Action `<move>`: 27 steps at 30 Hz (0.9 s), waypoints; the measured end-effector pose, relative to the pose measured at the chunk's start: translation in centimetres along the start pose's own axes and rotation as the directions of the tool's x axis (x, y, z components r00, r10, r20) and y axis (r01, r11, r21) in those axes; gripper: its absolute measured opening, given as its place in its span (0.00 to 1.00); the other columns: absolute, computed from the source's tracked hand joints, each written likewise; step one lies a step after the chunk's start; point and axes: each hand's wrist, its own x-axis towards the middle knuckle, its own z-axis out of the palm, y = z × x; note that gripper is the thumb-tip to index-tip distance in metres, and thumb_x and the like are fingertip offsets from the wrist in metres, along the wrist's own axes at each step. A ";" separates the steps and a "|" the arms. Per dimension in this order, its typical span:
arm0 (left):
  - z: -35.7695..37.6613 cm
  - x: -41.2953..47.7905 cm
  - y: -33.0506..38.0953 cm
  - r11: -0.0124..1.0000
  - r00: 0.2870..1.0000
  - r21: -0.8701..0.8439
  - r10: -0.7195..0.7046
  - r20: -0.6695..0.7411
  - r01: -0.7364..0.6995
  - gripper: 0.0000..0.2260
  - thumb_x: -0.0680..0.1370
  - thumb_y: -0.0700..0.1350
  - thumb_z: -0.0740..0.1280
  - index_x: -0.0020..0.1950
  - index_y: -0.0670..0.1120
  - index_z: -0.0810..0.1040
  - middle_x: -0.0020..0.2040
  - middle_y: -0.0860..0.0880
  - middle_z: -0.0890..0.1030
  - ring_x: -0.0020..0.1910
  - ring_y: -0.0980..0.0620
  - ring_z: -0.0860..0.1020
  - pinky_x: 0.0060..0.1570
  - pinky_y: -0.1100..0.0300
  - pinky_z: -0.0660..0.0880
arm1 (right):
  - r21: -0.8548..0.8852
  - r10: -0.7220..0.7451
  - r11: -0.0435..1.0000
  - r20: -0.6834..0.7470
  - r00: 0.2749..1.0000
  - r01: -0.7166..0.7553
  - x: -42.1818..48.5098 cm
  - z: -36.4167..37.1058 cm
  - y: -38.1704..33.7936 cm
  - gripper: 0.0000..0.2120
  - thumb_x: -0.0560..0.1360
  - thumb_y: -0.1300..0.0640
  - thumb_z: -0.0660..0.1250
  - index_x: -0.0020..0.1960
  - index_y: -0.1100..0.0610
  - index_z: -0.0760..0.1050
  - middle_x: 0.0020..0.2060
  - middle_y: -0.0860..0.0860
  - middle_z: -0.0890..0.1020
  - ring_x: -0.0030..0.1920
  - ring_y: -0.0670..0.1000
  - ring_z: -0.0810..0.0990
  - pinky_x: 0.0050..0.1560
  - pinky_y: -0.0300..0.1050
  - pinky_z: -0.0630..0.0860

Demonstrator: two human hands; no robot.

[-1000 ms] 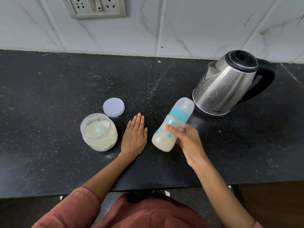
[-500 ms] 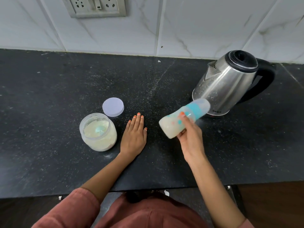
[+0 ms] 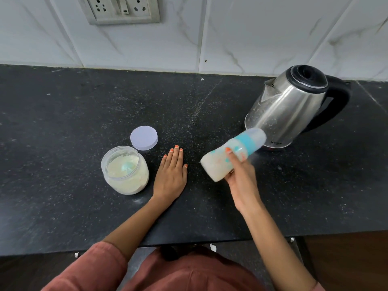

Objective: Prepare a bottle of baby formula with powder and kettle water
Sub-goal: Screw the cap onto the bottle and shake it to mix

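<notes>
Bottle [image 3: 214, 164] flatter than before

head camera looks steeply down at countertop [image 3: 63, 127].

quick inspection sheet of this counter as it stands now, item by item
surface: black stone counter, dusted with pale specks.
job's things: baby bottle capped, milky inside, tilted with its cap toward the kettle; kettle upright, lid shut; powder jar open, teal scoop inside; jar lid lying flat just behind the jar.
clutter: white fleck near the wall.
grippers: left hand flat on the counter, fingers straight; right hand grips the baby bottle off the counter.
cables: nothing seen.
surroundings: tiled wall with a socket plate.
</notes>
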 end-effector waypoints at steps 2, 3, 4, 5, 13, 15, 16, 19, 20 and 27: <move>0.0 0.0 0.0 1.000 1.000 0.006 0.009 0.011 -0.009 0.31 0.76 0.53 0.37 0.73 0.39 0.56 0.74 0.42 0.56 0.74 0.46 0.55 0.70 0.54 0.47 | -0.275 0.060 0.961 0.125 0.990 -0.024 -1.0 -0.3 0.7 0.07 0.70 0.63 0.68 0.46 0.52 0.77 0.42 0.48 0.83 0.45 0.46 0.82 0.52 0.45 0.78; 0.0 0.0 0.0 1.000 1.000 0.006 0.010 0.022 -0.010 0.31 0.75 0.54 0.36 0.74 0.40 0.54 0.75 0.43 0.54 0.74 0.47 0.53 0.70 0.55 0.45 | -0.359 0.080 0.933 0.151 0.985 -0.021 -1.2 -0.5 0.7 0.08 0.68 0.63 0.70 0.45 0.53 0.78 0.41 0.48 0.84 0.45 0.46 0.82 0.52 0.45 0.78; 0.0 0.0 0.0 1.000 1.000 0.004 0.007 0.022 -0.007 0.32 0.74 0.54 0.35 0.74 0.40 0.53 0.75 0.43 0.53 0.74 0.47 0.52 0.70 0.56 0.45 | -0.367 0.072 0.930 0.155 0.985 -0.011 -1.2 -0.6 0.5 0.08 0.66 0.62 0.71 0.44 0.53 0.78 0.39 0.47 0.84 0.44 0.46 0.83 0.51 0.45 0.78; 0.0 0.0 0.0 1.000 1.000 0.003 0.004 0.014 -0.004 0.32 0.75 0.54 0.35 0.74 0.40 0.53 0.75 0.43 0.54 0.74 0.47 0.52 0.70 0.56 0.45 | -0.301 0.044 0.954 0.144 0.989 0.001 -0.9 -0.6 0.3 0.09 0.65 0.61 0.71 0.44 0.54 0.78 0.39 0.47 0.85 0.44 0.46 0.82 0.51 0.45 0.78; -0.1 -0.1 0.1 1.000 1.000 -0.004 0.010 0.000 -0.010 0.31 0.75 0.54 0.36 0.73 0.39 0.55 0.75 0.42 0.55 0.74 0.45 0.54 0.70 0.54 0.47 | -0.157 0.036 0.988 0.108 0.993 -0.018 -0.7 -0.1 0.4 0.07 0.72 0.62 0.67 0.47 0.52 0.76 0.42 0.47 0.83 0.44 0.44 0.83 0.46 0.40 0.80; -0.1 -0.1 0.1 1.000 1.000 -0.003 0.013 0.013 -0.013 0.32 0.75 0.54 0.36 0.73 0.39 0.54 0.75 0.43 0.54 0.74 0.46 0.53 0.70 0.55 0.46 | -0.324 0.101 0.945 0.166 0.981 -0.042 -1.4 -0.4 0.7 0.08 0.69 0.64 0.69 0.45 0.53 0.78 0.41 0.47 0.84 0.43 0.45 0.83 0.47 0.40 0.80; -0.1 0.0 0.1 1.000 1.000 -0.002 0.010 0.012 -0.010 0.31 0.75 0.54 0.36 0.73 0.39 0.55 0.75 0.42 0.55 0.74 0.45 0.54 0.70 0.55 0.46 | -0.311 0.089 0.950 0.158 0.984 -0.036 -1.2 -0.5 0.6 0.08 0.69 0.64 0.69 0.45 0.53 0.78 0.40 0.47 0.85 0.43 0.45 0.83 0.47 0.41 0.80; -0.1 -0.1 0.1 1.000 1.000 -0.001 0.002 0.002 -0.002 0.29 0.76 0.52 0.39 0.72 0.38 0.58 0.74 0.41 0.59 0.73 0.44 0.57 0.69 0.54 0.49 | 0.039 0.026 0.999 0.025 0.999 -0.027 0.0 -0.3 -0.4 0.07 0.72 0.62 0.66 0.49 0.54 0.76 0.42 0.47 0.84 0.45 0.45 0.82 0.48 0.42 0.79; 0.0 0.0 0.0 1.000 1.000 0.004 0.003 0.007 -0.003 0.29 0.77 0.52 0.39 0.72 0.39 0.58 0.74 0.41 0.59 0.73 0.45 0.57 0.69 0.54 0.49 | 0.146 0.017 0.989 -0.039 0.999 -0.011 0.4 -0.2 -0.7 0.08 0.73 0.61 0.65 0.52 0.53 0.75 0.46 0.48 0.83 0.47 0.45 0.81 0.49 0.43 0.79; -0.1 0.0 0.0 1.000 1.000 0.003 0.003 0.024 -0.003 0.29 0.77 0.53 0.39 0.73 0.39 0.55 0.74 0.43 0.55 0.74 0.45 0.55 0.70 0.54 0.47 | -0.324 0.128 0.944 0.165 0.978 -0.069 -1.6 -0.4 0.3 0.09 0.69 0.64 0.69 0.46 0.53 0.77 0.43 0.48 0.84 0.44 0.44 0.83 0.48 0.42 0.79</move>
